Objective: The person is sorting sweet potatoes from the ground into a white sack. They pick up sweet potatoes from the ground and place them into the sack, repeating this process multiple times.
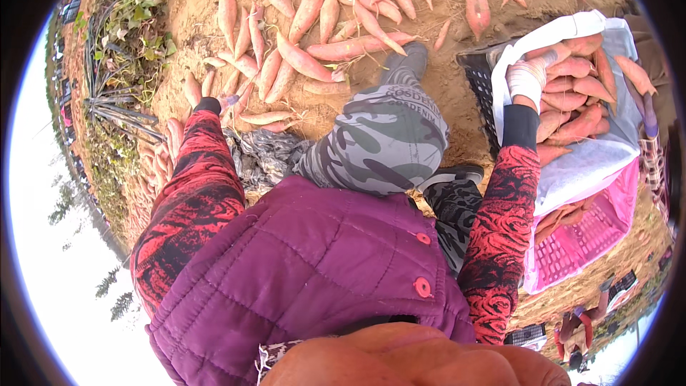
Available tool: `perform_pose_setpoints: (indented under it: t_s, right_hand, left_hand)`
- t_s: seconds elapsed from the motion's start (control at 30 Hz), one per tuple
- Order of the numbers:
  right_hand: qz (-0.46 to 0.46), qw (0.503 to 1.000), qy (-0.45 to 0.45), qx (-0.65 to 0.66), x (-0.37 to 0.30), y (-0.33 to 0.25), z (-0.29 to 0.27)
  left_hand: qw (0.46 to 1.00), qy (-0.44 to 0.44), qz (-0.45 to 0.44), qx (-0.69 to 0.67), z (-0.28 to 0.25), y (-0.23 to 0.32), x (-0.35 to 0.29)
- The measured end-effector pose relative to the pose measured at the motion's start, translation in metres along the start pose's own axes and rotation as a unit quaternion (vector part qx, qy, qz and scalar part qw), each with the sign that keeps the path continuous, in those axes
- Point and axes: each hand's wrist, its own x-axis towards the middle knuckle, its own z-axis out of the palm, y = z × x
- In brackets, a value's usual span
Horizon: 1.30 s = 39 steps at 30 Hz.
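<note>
My left hand [228,104], in a thin greyish-purple glove, reaches down to the sweet potatoes on the soil at the left. Its fingers close around a slim sweet potato [244,97], partly hidden by the hand. On the right, my right hand [527,80] wears a whitish glove and is inside the near rim of a dark crate [477,86] with a white plastic liner [582,189]. The fingers are bent over a sweet potato [559,53] on top of the heap. Many pinkish-orange sweet potatoes [572,100] fill the liner.
Loose sweet potatoes [304,61] cover the soil ahead, beside my boot [406,64]. A pink crate [582,243] with sweet potatoes stands nearer me at right. Another person's gloved hand [649,116] holds a sweet potato [634,75] beside the liner. Leafy vines [132,21] lie far left.
</note>
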Motion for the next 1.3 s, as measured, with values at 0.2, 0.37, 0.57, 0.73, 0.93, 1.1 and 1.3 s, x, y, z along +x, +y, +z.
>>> perform_pose_setpoints:
  t_s: [0.2, 0.37, 0.57, 0.73, 0.93, 1.1, 1.3]
  right_hand:
    - [-0.066, 0.991, -0.025, -0.110, -0.014, 0.007, -0.035]
    - [-0.096, 0.988, 0.004, 0.118, -0.070, 0.023, -0.034]
    - [-0.107, 0.983, 0.025, 0.148, -0.086, 0.018, -0.022]
    - [-0.110, 0.986, 0.023, 0.119, -0.087, 0.013, -0.025]
    - [-0.107, 0.983, 0.035, 0.148, -0.089, 0.010, -0.023]
    - [-0.112, 0.981, 0.048, 0.150, -0.088, 0.011, -0.023]
    - [-0.142, 0.978, 0.076, 0.130, -0.091, 0.016, -0.024]
  left_hand:
    - [0.998, -0.021, 0.027, 0.056, -0.071, 0.103, -0.045]
    - [0.976, 0.077, 0.200, -0.046, -0.058, 0.213, -0.021]
    - [0.968, -0.038, 0.230, -0.095, -0.010, 0.316, -0.021]
    - [0.956, -0.025, 0.221, -0.190, -0.011, 0.311, -0.020]
    - [0.558, -0.372, 0.236, -0.703, -0.077, 0.287, -0.014]
    - [0.397, -0.528, 0.246, -0.709, -0.127, 0.317, -0.054]
    - [0.287, -0.630, 0.295, -0.659, -0.139, 0.374, -0.125]
